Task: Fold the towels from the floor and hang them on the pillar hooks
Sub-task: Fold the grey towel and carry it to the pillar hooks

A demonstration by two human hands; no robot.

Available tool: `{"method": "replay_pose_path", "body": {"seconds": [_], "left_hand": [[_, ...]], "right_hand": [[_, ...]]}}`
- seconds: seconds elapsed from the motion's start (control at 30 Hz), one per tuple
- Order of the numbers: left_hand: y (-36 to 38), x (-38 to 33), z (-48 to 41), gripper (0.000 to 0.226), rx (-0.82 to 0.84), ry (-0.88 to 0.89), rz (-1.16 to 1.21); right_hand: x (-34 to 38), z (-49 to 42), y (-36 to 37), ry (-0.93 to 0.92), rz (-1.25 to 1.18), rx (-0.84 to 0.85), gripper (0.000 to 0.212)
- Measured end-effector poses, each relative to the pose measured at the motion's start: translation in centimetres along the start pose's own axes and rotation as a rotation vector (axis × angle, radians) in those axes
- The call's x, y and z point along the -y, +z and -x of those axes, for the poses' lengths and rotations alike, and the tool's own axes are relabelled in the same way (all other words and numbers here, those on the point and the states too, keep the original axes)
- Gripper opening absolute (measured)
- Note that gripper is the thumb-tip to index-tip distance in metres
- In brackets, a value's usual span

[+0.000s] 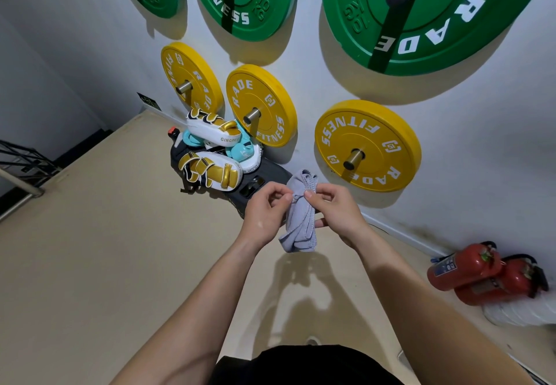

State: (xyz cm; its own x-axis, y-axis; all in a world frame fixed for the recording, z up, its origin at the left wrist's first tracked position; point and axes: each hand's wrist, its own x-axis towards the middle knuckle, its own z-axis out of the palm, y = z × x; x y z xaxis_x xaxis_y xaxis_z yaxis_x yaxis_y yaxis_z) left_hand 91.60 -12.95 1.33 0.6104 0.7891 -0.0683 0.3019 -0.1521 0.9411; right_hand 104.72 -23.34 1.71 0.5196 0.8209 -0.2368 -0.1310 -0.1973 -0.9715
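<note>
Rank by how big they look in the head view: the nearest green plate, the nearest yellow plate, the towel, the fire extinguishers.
1. Green plate, though nearness to the camera inflates it.
2. Fire extinguishers and yellow plate: they look alike, so not ranked.
3. Towel, bunched between the left hand and right hand.

Both hands are raised in front of the person, holding a small lavender-grey towel (pixel 301 216) between them. The left hand (pixel 266 208) pinches the cloth's upper part from one side, and the right hand (pixel 337 210) pinches it from the other, thumbs nearly meeting; the bunched towel hangs below the fingers. Beyond the hands, yellow weight plates (pixel 367 143) and green weight plates (pixel 421 14) hang on a white wall. Beyond the left hand lies a pile of white-and-gold pads (pixel 210 156). To the right of the right hand, two red fire extinguishers (pixel 478 273) lie on the beige floor (pixel 90 249).
</note>
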Motion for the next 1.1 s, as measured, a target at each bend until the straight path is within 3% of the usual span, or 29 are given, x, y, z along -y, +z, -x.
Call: {"method": "replay_pose_path", "body": {"seconds": [0.17, 0.33, 0.57, 0.8, 1.0, 1.1], "left_hand": [[0.3, -0.3, -0.3, 0.012, -0.077, -0.013, 0.031], [0.7, 0.0, -0.3, 0.006, -0.174, 0.053, -0.088], [0.4, -0.3, 0.1, 0.023, -0.115, -0.036, 0.069], [-0.8, -0.2, -0.4, 0.007, -0.137, -0.055, 0.043], [-1.6, -0.9, -0.4, 0.011, -0.237, -0.156, 0.066], [-2.3, -1.0, -0.3, 0.010, -0.278, -0.117, -0.041]], "right_hand": [[-0.1, -0.5, 0.3, 0.056, -0.043, -0.015, 0.024], [0.2, -0.6, 1.0, 0.068, -0.077, -0.052, 0.035], [0.3, -0.8, 1.4, 0.046, -0.048, -0.055, 0.034], [0.9, -0.9, 2.0, 0.021, -0.008, -0.032, 0.018], [0.8, -1.2, 3.1, -0.027, 0.127, -0.101, 0.034], [0.8, -1.3, 3.4, -0.045, 0.188, -0.159, 0.044]]}}
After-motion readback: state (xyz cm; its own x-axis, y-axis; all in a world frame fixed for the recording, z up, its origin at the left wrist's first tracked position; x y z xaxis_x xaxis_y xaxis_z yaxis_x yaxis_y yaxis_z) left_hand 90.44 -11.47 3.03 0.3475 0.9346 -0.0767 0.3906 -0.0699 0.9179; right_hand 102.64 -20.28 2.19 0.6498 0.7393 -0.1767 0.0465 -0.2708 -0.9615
